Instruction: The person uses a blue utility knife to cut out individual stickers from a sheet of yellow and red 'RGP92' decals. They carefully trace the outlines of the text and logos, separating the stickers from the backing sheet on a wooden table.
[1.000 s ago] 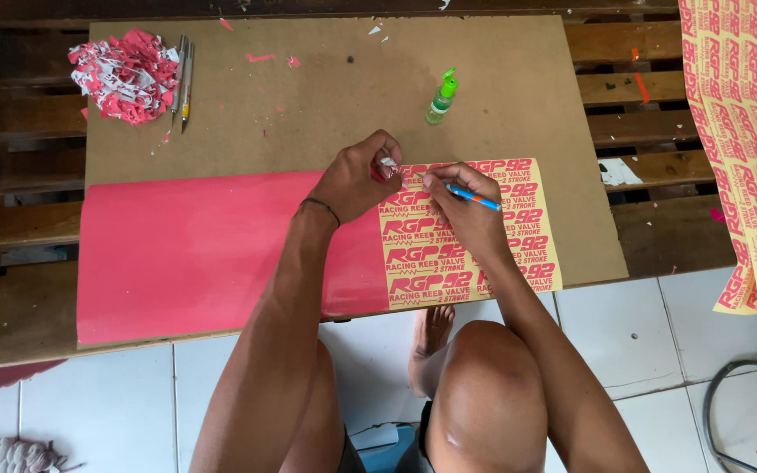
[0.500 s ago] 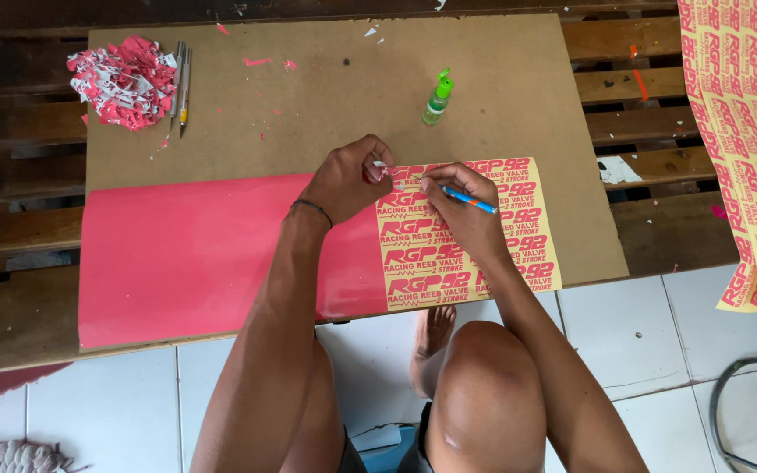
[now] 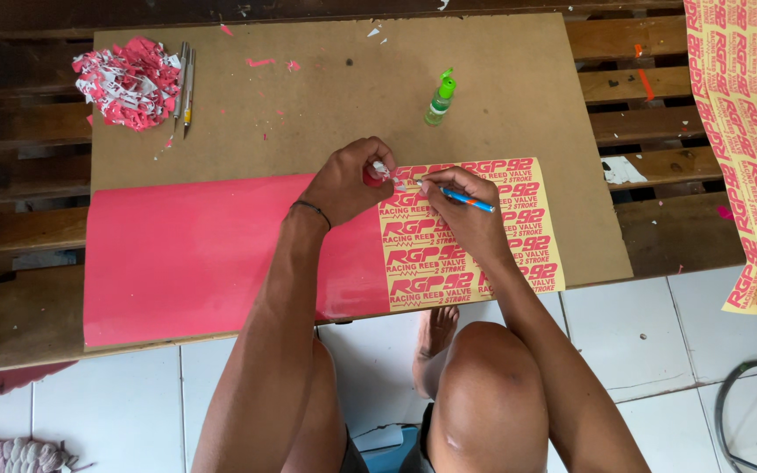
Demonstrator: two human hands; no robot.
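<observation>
Sheet [image 3: 221,254]: plain pinkish red on the left part; the right part [image 3: 519,228] is yellow, patterned with repeated rows of red lettering. Tool [image 3: 470,202] in the right hand [image 3: 462,215]: blue shaft with an orange band. Small bottle [image 3: 439,99]: green with a bright green cap. Scrap pile [image 3: 129,83]: mixed red and white. Board [image 3: 326,105]: tan brown. Hanging sheet [image 3: 751,131]: the same yellow with red lettering. Floor [image 3: 641,350]: white tiles.

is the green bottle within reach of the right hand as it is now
Probably yes: the green bottle stands upright on bare board just beyond the right hand, nothing between them, though that hand holds a blue tool.
</observation>
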